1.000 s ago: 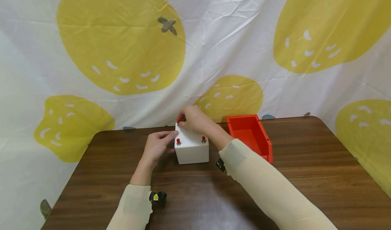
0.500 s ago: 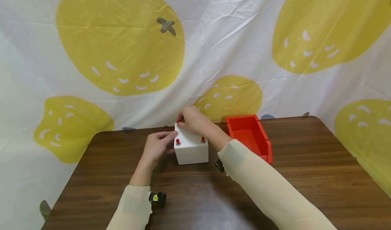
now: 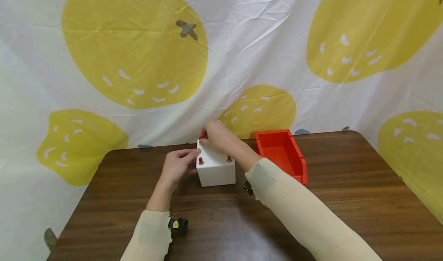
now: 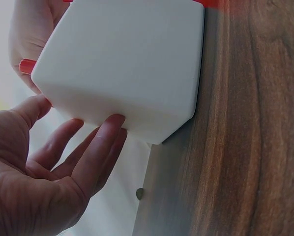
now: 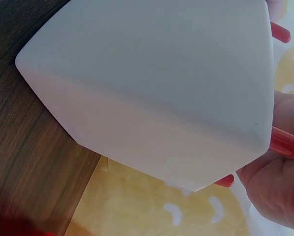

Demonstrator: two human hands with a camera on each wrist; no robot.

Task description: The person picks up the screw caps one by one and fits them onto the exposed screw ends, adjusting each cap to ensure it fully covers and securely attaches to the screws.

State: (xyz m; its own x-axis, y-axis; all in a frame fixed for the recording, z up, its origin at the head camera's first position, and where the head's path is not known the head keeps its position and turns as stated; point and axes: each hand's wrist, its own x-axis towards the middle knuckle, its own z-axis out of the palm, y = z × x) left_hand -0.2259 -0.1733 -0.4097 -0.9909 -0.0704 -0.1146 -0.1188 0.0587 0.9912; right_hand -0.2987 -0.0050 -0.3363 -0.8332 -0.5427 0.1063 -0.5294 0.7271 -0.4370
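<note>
A white box (image 3: pixel 216 175) stands on the table, with red-capped toggle switches at corners of its top. One switch (image 3: pixel 200 160) is at the near left corner and another switch (image 3: pixel 229 158) at the near right. My right hand (image 3: pixel 218 135) reaches across the top and pinches the far left switch (image 3: pixel 200 138), mostly hidden by the fingers. Against the box's left side rest the fingertips (image 4: pixel 116 119) of my left hand (image 3: pixel 175 164), its thumb at the top edge. Red caps (image 5: pixel 284 141) stick out beyond the box's top in the right wrist view.
Just right of the box, behind my right forearm, is a red open bin (image 3: pixel 282 153). The brown wooden table (image 3: pixel 328 199) ends at a white curtain (image 3: pixel 256 61) printed with yellow fruit.
The head view has shifted very slightly. Both hands keep their places at the box, and the box stays put.
</note>
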